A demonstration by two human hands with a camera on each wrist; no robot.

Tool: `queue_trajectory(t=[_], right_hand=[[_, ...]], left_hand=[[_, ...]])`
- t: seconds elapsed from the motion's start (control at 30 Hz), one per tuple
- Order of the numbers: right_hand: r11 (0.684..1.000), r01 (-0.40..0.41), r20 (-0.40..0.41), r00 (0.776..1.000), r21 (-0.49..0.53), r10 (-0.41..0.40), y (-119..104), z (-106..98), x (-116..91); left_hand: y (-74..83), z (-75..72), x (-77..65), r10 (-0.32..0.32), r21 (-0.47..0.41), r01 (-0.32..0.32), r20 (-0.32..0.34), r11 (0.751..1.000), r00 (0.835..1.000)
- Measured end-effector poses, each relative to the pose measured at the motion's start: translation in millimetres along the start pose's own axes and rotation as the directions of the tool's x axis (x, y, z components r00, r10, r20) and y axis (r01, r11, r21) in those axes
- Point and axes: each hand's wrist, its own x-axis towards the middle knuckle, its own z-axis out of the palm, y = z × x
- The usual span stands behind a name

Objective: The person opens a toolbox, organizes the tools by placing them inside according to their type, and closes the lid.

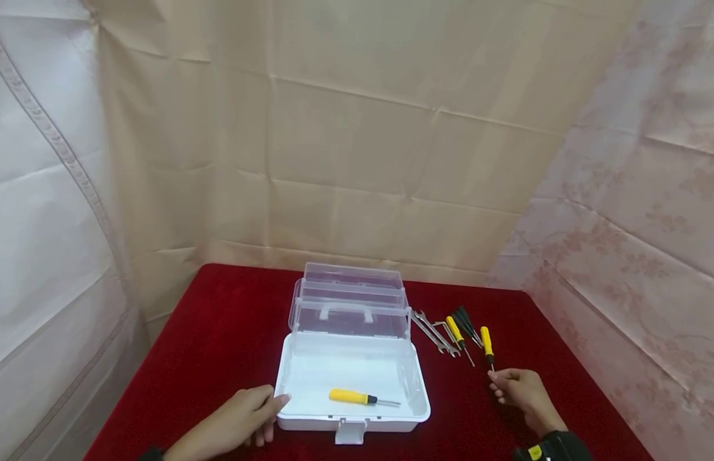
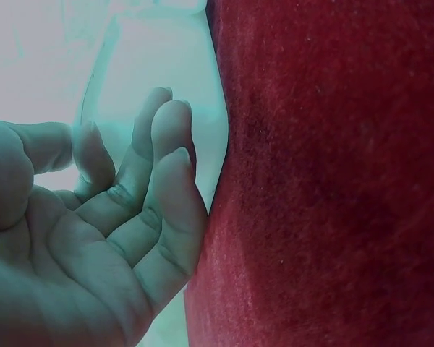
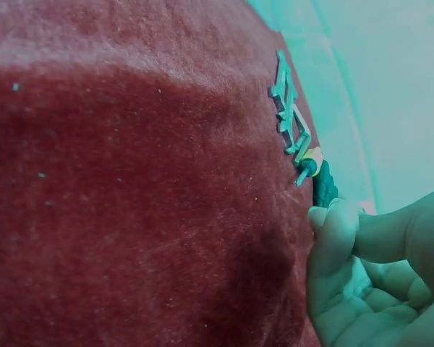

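A white plastic toolbox (image 1: 310, 424) stands with its clear lid and trays (image 1: 351, 317) raised at the back. My left hand (image 1: 247, 410) pinches its left rim near the front corner, thumb inside and fingers outside. Inside the box lies a yellow-handled screwdriver (image 1: 348, 396), its shaft pointing right. To the right of the box, my right hand (image 1: 525, 396) pinches another yellow-handled screwdriver (image 1: 486, 344) by its metal shaft, handle pointing away. In the right wrist view, the fingers of the right hand (image 3: 369, 267) hide most of that screwdriver.
Right of the box lie several wrenches (image 1: 434, 334), a hex key (image 1: 447, 331), another yellow screwdriver (image 1: 455, 329) and some black-handled tools (image 1: 465, 322). A red cloth (image 1: 218, 333) covers the table. Beige curtains (image 1: 357, 160) hang behind it, with pale fabric on both sides.
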Motion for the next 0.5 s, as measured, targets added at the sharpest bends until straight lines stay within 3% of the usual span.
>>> queue_trajectory(t=[0.33, 0.5], right_hand=[[0.997, 0.070, -0.048, 0.996, -0.028, -0.071, 1.4, 3.5, -7.0], [0.992, 0.114, -0.067, 0.991, -0.045, -0.116, -2.2, 8.2, -7.8]], left_hand=[[-0.7, 3.4, -1.9, 0.010, -0.015, -0.010, 0.012, 1.000, 1.000], [-0.7, 0.5, -0.8, 0.053, 0.009, -0.053, -0.001, 0.999, 0.999]])
